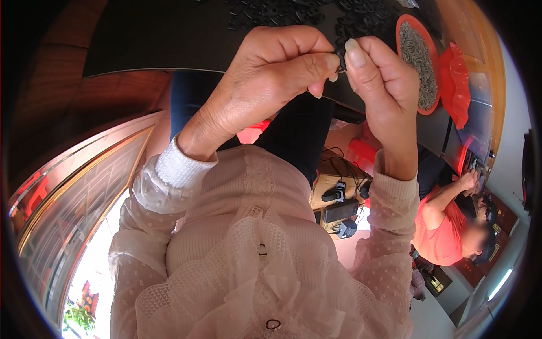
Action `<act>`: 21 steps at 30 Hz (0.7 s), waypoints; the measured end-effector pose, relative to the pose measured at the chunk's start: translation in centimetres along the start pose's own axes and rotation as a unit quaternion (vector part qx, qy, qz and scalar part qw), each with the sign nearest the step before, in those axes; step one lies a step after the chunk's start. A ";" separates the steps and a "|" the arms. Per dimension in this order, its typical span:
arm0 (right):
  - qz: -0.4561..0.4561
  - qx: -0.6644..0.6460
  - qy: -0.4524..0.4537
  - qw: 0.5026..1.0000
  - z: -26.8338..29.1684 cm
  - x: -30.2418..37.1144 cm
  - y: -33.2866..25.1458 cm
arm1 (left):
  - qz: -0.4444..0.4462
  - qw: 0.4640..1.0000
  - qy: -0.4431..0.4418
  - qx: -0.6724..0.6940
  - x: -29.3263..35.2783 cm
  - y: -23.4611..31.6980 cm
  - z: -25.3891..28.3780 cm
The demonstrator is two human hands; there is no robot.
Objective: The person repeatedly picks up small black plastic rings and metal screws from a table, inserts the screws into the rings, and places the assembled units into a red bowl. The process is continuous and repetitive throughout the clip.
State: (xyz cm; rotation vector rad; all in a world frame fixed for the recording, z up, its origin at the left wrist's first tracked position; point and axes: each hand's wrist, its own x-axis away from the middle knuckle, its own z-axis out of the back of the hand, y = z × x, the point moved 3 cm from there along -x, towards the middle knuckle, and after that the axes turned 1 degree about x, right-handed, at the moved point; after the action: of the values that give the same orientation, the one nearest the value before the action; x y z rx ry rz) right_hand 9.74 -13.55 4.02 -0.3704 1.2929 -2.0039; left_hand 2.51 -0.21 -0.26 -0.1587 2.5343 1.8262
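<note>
Holding: left hand (276,79) and right hand (384,79) meet thumb to thumb, both grips pinching one small black part (341,59); fingers cover most of it, so its shape and seating cannot be read.

Position: part is in the air by the near edge of the dark worktop (152,45), right of that edge's middle; dark trousers (305,130) lie below.

Risk 1, drop: only fingertips bear on the part. Uneven pressure or a twist from one side could make it spring out; so close to the near edge, it would probably land in the lap or on the floor.

Risk 2, mix-up: loose black pieces (276,14) lie scattered at the far side of the worktop. A part flicked that way would be hard to tell from them.

Risk 3, spill: orange-red tray (398,34) of small grey pieces (418,65) sits toward the right end, behind the right hand in this view; contact cannot be judged. A sideways jerk on sudden release might catch its rim, or push it against the red scalloped dish (454,85) beside it
</note>
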 end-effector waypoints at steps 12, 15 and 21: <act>0.281 0.344 0.043 0.895 -0.6 0.2 0.1 | 0.033 0.997 0.042 0.056 -0.2 0.1 0.3; 0.288 0.352 0.049 0.889 -0.6 0.1 0.2 | 0.057 0.997 0.029 0.045 -0.2 0.2 0.3; 0.302 0.327 0.037 0.894 -0.2 0.1 0.3 | 0.074 0.996 0.026 0.052 -0.3 0.4 0.4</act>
State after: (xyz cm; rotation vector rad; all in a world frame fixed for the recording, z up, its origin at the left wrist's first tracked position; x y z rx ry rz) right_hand 9.71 -13.59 3.64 0.3937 0.5852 -1.7648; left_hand 2.71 0.33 -0.01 -0.0175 2.7383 1.7532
